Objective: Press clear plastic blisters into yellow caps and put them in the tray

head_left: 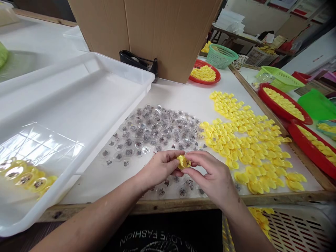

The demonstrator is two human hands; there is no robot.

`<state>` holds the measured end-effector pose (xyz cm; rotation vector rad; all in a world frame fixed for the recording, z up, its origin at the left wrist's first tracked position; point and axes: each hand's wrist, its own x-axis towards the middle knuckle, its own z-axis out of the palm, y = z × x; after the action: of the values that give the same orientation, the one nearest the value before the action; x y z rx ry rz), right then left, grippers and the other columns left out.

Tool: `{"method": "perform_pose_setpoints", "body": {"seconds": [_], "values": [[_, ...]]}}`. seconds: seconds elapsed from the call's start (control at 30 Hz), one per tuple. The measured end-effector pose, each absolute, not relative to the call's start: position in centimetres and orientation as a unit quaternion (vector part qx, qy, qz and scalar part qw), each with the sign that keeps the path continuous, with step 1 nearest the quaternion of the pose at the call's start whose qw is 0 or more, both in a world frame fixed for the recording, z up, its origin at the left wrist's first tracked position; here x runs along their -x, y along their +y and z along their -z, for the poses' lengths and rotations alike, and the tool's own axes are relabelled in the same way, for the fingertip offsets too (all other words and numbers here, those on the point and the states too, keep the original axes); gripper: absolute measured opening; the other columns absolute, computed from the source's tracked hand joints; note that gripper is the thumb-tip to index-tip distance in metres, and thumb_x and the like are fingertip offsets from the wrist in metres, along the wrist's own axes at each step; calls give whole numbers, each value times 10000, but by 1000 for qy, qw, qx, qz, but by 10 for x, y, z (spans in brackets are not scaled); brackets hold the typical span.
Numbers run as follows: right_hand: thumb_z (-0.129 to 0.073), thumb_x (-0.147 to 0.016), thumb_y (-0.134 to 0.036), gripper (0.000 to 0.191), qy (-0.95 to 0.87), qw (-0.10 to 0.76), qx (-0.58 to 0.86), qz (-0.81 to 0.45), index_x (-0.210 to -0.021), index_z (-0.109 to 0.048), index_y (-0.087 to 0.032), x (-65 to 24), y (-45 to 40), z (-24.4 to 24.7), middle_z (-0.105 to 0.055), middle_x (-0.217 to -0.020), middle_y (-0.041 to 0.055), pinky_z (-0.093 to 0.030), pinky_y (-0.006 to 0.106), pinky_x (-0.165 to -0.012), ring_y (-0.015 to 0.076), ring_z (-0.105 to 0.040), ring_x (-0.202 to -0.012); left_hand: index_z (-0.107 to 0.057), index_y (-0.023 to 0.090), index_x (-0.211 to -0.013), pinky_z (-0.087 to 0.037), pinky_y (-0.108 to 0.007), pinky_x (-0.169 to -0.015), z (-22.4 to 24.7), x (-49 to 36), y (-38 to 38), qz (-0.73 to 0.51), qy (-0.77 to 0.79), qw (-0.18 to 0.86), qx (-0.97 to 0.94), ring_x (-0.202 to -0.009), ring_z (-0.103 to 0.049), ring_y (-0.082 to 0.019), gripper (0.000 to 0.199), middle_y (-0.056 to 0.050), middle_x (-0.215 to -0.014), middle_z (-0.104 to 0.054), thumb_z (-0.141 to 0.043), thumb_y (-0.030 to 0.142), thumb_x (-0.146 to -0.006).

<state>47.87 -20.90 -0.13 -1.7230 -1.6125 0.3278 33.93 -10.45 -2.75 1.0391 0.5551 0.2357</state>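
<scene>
1. Yellow plastic shell [183, 162], a small rounded piece with a dark insert showing inside, is clamped in the grip, pinched between the fingertips of both hands, the left hand [159, 168] and the right hand [210, 177], just above the worktop [173, 96].
2. Clear plastic capsules [149, 129] holding small dark figures spread beyond the grip and to its left, with a few just below it.
3. Loose yellow shells [244, 147] fan out to the right of the grip, meeting the capsules' edge.
4. White plastic tray [78, 101] lies left of the grip, holding a clear bag [34, 150] of yellow-rimmed pieces.
5. Red round trays [278, 105] of yellow shells sit far right of the grip.
</scene>
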Motion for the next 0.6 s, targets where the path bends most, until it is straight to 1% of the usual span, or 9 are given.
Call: {"method": "perform_pose_setpoints", "body": {"seconds": [0.1,0.17,0.23,0.3,0.37,0.53,0.6], "values": [[-682,-781,-142,306,-590,403,685,-142,-1068,-616,-224,-479,-210,6,-579,-1126,61,-569,308,-759,166,-629,-841,-573,121,-1188,-524,-281,-744,27,-340,-105,-116,278,817,-492,-728,-628,-107,337,-79,-1019,-658,-545,201,-862],[-690,-772,-140,287,-590,400,688,-138,-1041,-631,-218,-479,-211,7,-563,-1151,64,-566,300,-760,168,-627,-858,-561,125,-1201,-529,-275,-734,28,-340,-105,-117,285,814,-493,-710,-633,-102,340,-76,-1008,-661,-539,190,-868],[-666,-781,-110,265,-609,379,684,-131,-1020,-643,-221,-480,-212,5,-590,-1091,49,-556,288,-742,162,-621,-847,-538,123,-1225,-534,-278,-741,28,-341,-106,-120,287,814,-491,-703,-639,-99,353,-79,-1009,-664,-526,180,-877],[-626,-794,-68,305,-621,368,678,-139,-1053,-633,-229,-480,-213,3,-616,-1010,27,-543,265,-705,140,-616,-786,-525,116,-1232,-538,-286,-750,29,-341,-106,-121,287,814,-489,-711,-648,-106,354,-86,-1012,-667,-516,179,-884],[-598,-803,-43,336,-622,366,675,-152,-1078,-621,-235,-480,-214,2,-626,-972,11,-528,247,-681,119,-607,-736,-538,116,-1214,-539,-297,-759,31,-341,-106,-115,283,810,-500,-725,-654,-115,339,-92,-1019,-666,-518,193,-885],[-662,-781,-100,296,-601,379,683,-169,-1051,-626,-215,-478,-214,3,-629,-935,6,-514,238,-654,112,-599,-695,-573,136,-1157,-545,-324,-755,35,-342,-107,-120,271,787,-541,-765,-654,-141,303,-83,-992,-665,-529,240,-876],[-670,-782,-119,270,-594,380,689,-168,-1033,-630,-208,-477,-213,4,-633,-920,6,-514,242,-652,117,-607,-693,-579,148,-1138,-548,-314,-741,35,-342,-108,-130,270,783,-545,-773,-654,-143,284,-72,-966,-668,-527,237,-874]]}}
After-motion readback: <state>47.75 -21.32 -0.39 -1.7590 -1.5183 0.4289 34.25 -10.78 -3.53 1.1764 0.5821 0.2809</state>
